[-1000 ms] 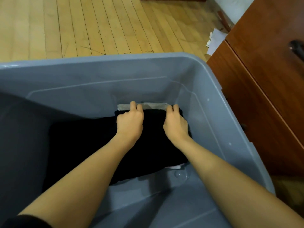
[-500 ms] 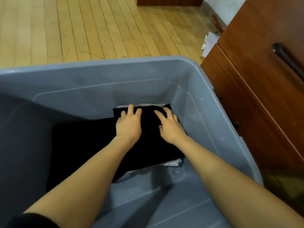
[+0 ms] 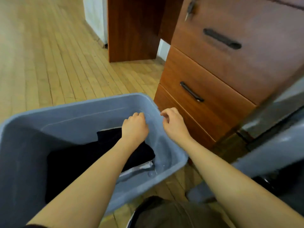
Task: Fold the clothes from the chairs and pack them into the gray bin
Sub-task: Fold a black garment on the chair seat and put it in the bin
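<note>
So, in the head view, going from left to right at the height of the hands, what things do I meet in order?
Bin → black clothes → left hand → right hand → drawers.

floor: we see light wooden planks point(image 3: 49, 55) | furniture: we see a reddish-brown drawer unit point(image 3: 218, 76) at right with dark handles point(image 3: 191, 91) | we see a matching wooden panel point(image 3: 131, 28) standing behind it | wall: white point(image 3: 94, 15) beyond
</note>
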`<state>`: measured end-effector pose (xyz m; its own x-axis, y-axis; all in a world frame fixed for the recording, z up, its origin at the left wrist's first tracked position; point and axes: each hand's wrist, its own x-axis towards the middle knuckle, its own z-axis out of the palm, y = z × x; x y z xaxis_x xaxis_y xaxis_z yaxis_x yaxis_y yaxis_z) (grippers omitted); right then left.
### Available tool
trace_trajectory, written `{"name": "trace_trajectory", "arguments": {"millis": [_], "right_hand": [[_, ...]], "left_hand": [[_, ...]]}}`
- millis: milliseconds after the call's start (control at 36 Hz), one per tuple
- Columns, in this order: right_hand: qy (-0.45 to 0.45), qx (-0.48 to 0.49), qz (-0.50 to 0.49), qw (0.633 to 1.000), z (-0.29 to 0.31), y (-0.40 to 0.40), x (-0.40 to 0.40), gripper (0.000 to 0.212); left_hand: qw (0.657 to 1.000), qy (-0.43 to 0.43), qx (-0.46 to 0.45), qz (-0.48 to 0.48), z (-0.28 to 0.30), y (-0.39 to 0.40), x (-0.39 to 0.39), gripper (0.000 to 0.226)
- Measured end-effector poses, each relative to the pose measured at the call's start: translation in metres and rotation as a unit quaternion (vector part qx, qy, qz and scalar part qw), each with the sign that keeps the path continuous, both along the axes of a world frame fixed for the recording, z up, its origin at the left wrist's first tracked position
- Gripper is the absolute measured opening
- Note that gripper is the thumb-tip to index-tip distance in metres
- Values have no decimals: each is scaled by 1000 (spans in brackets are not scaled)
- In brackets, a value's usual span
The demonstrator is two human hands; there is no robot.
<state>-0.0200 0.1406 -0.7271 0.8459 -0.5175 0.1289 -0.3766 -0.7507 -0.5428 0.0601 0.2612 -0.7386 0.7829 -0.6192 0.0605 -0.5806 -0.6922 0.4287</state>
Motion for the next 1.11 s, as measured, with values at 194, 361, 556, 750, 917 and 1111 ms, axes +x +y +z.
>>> {"name": "trace_trajectory", "arguments": {"millis": [194, 361, 556, 750, 917, 1111], "right_hand": [[-84, -74, -93, 989, 92, -8, -105, 18], [-143, -118, -187, 965, 158, -17, -214, 19], [-149, -139, -311, 928, 205, -27, -352, 18], [-189, -153, -460, 854, 213, -35, -492, 17], [-161, -127, -581, 788, 202, -38, -616, 19], [-108, -90, -680, 719, 163, -41, -736, 28]], "left_hand": [[985, 4, -160, -71, 100, -25, -79, 13], [956, 42, -238, -168, 172, -53, -170, 23], [919, 45, -268, -286, 220, -90, -286, 22], [870, 55, -260, -415, 237, -136, -420, 20], [810, 73, -221, -538, 234, -164, -543, 20], [757, 107, -165, -624, 205, -196, -670, 22]]}}
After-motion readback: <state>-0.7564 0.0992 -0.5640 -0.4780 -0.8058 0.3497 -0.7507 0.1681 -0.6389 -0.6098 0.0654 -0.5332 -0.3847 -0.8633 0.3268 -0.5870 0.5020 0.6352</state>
